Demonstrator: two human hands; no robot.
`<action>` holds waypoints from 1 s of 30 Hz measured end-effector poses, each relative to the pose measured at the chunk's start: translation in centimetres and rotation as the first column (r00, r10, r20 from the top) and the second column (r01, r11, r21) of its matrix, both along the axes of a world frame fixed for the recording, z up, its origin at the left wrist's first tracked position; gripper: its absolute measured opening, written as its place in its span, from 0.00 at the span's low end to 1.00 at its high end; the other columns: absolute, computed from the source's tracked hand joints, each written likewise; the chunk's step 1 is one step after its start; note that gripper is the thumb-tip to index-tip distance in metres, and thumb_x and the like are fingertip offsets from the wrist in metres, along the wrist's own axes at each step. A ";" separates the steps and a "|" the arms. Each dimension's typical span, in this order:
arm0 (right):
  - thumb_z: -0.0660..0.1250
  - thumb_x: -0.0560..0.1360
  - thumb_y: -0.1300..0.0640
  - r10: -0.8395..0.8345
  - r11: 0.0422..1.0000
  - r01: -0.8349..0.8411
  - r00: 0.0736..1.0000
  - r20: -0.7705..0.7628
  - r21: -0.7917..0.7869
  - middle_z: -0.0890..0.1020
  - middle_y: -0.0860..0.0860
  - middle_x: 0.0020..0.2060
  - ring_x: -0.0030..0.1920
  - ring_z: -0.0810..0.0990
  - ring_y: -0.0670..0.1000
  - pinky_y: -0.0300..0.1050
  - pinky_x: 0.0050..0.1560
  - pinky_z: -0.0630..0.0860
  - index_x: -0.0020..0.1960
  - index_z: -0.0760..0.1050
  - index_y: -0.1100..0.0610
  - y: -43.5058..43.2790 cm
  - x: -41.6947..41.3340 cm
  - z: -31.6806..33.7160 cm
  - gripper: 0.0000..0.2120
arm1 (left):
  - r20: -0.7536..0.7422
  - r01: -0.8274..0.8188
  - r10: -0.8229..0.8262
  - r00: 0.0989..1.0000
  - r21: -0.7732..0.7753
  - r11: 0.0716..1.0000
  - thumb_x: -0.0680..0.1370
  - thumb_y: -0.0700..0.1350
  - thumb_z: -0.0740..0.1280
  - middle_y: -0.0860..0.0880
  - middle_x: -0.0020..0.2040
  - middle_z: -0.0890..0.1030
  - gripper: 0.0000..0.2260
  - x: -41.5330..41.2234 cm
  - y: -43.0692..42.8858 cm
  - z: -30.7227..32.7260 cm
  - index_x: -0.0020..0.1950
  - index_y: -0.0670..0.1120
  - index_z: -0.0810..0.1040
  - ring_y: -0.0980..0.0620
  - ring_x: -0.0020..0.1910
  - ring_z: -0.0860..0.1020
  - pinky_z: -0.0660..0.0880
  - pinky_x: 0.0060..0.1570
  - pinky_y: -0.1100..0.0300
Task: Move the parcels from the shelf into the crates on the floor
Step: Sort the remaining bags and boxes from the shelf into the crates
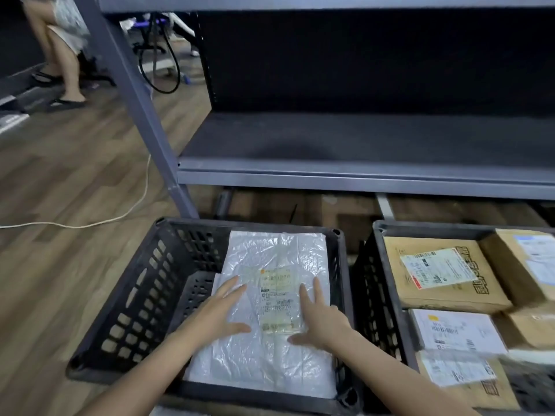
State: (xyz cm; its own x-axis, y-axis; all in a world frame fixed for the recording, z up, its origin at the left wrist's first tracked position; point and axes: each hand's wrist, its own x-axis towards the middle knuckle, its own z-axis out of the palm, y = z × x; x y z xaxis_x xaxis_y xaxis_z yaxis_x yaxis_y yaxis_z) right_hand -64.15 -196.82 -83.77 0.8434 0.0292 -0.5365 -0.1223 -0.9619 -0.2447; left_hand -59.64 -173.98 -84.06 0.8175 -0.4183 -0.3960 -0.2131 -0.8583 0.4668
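Head view shows your left hand (220,310) and right hand (316,318) spread flat, fingers loose, on the white plastic parcel (270,313) inside the left black crate (135,295). They rest either side of its shipping label (277,298), gripping nothing.

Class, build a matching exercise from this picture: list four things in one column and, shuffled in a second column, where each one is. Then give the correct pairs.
Things:
1. white plastic parcel
2. cardboard box with tilted label
3. cream cable
4. hands, left and right

Places:
A. on the wooden floor
B. in the right crate
C. flat on the white parcel
D. in the left crate

Pairs: 1-D, 2-B, 3-A, 4-C
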 end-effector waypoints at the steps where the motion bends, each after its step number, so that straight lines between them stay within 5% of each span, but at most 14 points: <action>1: 0.69 0.70 0.40 -0.008 1.000 0.008 0.999 -0.031 0.002 0.28 0.53 0.73 0.69 0.65 0.65 0.53 0.62 0.72 0.76 0.32 0.51 0.0 0.2 -0.5 0.54 | -0.030 0.015 -0.015 0.999 0.011 1.000 0.73 0.56 0.70 0.59 0.77 0.41 0.42 0.1 0.1 -0.6 0.78 0.52 0.49 0.58 0.76 0.49 0.52 0.71 0.63; 8: 0.76 0.67 0.51 -0.043 0.999 0.037 0.969 -0.243 -0.029 0.26 0.57 0.71 0.72 0.60 0.66 0.55 0.67 0.68 0.74 0.26 0.52 0.9 1.4 -4.2 0.61 | -0.181 0.105 -0.083 0.980 0.116 0.988 0.71 0.55 0.72 0.55 0.75 0.31 0.48 1.0 -0.4 -6.0 0.78 0.52 0.41 0.53 0.77 0.46 0.52 0.73 0.58; 11: 0.78 0.65 0.52 -0.041 0.997 0.022 0.962 -0.269 -0.074 0.27 0.60 0.71 0.69 0.66 0.65 0.52 0.64 0.72 0.73 0.25 0.52 1.2 2.3 -6.4 0.64 | -0.151 0.101 -0.069 0.986 0.215 0.971 0.72 0.54 0.72 0.54 0.74 0.28 0.48 0.9 -1.3 -7.7 0.78 0.52 0.39 0.46 0.77 0.51 0.55 0.74 0.46; 16: 0.76 0.67 0.52 -0.070 0.996 0.045 0.935 -0.348 -0.078 0.31 0.68 0.70 0.69 0.65 0.66 0.54 0.66 0.70 0.74 0.27 0.53 2.5 3.4 -9.6 0.61 | -0.151 0.136 -0.091 0.984 0.319 0.938 0.72 0.53 0.71 0.51 0.71 0.27 0.48 1.0 -2.7 -10.3 0.77 0.48 0.38 0.38 0.75 0.56 0.63 0.70 0.45; 20: 0.61 0.79 0.61 -0.037 0.984 -0.007 0.968 -0.247 -0.176 0.35 0.70 0.71 0.65 0.69 0.62 0.47 0.59 0.73 0.75 0.32 0.56 3.4 3.2 -11.0 0.40 | -0.110 0.194 -0.162 0.981 0.447 0.873 0.72 0.58 0.70 0.46 0.76 0.33 0.48 1.4 -3.3 -10.5 0.77 0.47 0.39 0.41 0.69 0.67 0.70 0.61 0.47; 23: 0.52 0.80 0.62 0.048 0.964 -0.109 0.968 -0.245 -0.242 0.35 0.68 0.71 0.64 0.71 0.61 0.43 0.54 0.74 0.75 0.32 0.58 3.9 2.6 -10.9 0.33 | -0.100 0.226 -0.204 0.974 0.510 0.830 0.71 0.61 0.69 0.45 0.77 0.35 0.48 1.5 -3.7 -10.6 0.78 0.48 0.40 0.42 0.65 0.70 0.71 0.57 0.51; 26: 0.55 0.80 0.61 0.159 0.919 -0.260 0.932 -0.325 -0.295 0.44 0.73 0.71 0.61 0.75 0.60 0.45 0.52 0.75 0.75 0.33 0.61 3.7 3.6 -9.9 0.34 | -0.092 0.265 -0.263 0.960 0.597 0.757 0.70 0.64 0.68 0.43 0.78 0.44 0.49 2.1 -4.1 -10.2 0.78 0.48 0.42 0.41 0.69 0.66 0.67 0.62 0.51; 30: 0.63 0.77 0.56 0.223 0.906 -0.278 0.955 -0.197 -0.321 0.69 0.61 0.67 0.64 0.70 0.59 0.48 0.57 0.73 0.75 0.51 0.63 2.2 6.8 -7.7 0.32 | 0.046 0.267 -0.400 0.915 0.673 0.690 0.65 0.68 0.69 0.43 0.69 0.65 0.45 5.0 -5.5 -8.9 0.73 0.46 0.59 0.43 0.66 0.65 0.60 0.65 0.50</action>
